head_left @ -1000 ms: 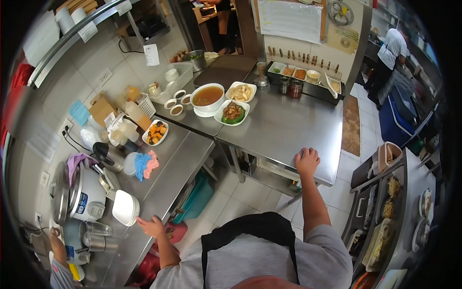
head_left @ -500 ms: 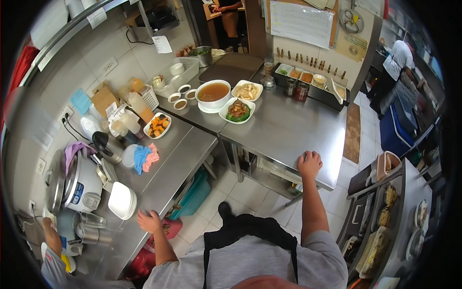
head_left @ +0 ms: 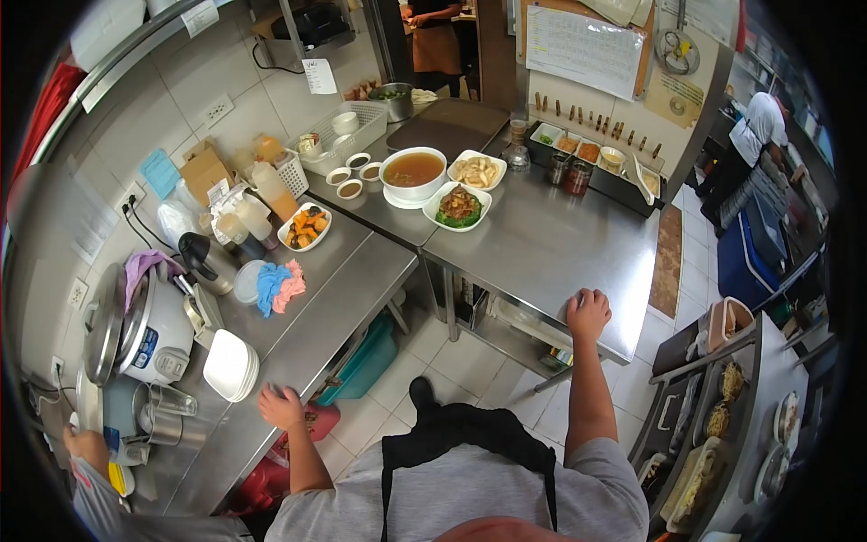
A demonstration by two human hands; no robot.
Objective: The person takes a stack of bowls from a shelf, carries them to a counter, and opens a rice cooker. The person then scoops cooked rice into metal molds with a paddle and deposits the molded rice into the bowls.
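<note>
My left hand [head_left: 282, 408] rests on the edge of the left steel counter [head_left: 339, 294], fingers apart and holding nothing. Just beyond it stands a stack of white square bowls [head_left: 231, 364]. On the corner of the front steel table [head_left: 542, 239] lies my right hand [head_left: 588, 313], palm down, fingers loosely spread, with nothing in it. Farther back on that table are a bowl of brown soup [head_left: 414, 172], a bowl of meat over greens [head_left: 459, 208] and a bowl of pale pieces [head_left: 476, 171]. A bowl of orange and dark pieces [head_left: 306, 227] sits on the left counter.
Blue and pink cloths [head_left: 281, 287], squeeze bottles [head_left: 273, 190] and a rice cooker [head_left: 161, 330] stand along the left counter. A condiment rack [head_left: 587, 163] is at the back. At lower left a co-worker's hand [head_left: 88, 447] reaches in; another person [head_left: 757, 135] bends at far right.
The view has shifted slightly, so the counters appear a little farther right. The co-worker's hand at lower left has moved slightly. My hands stay in place on the tables.
</note>
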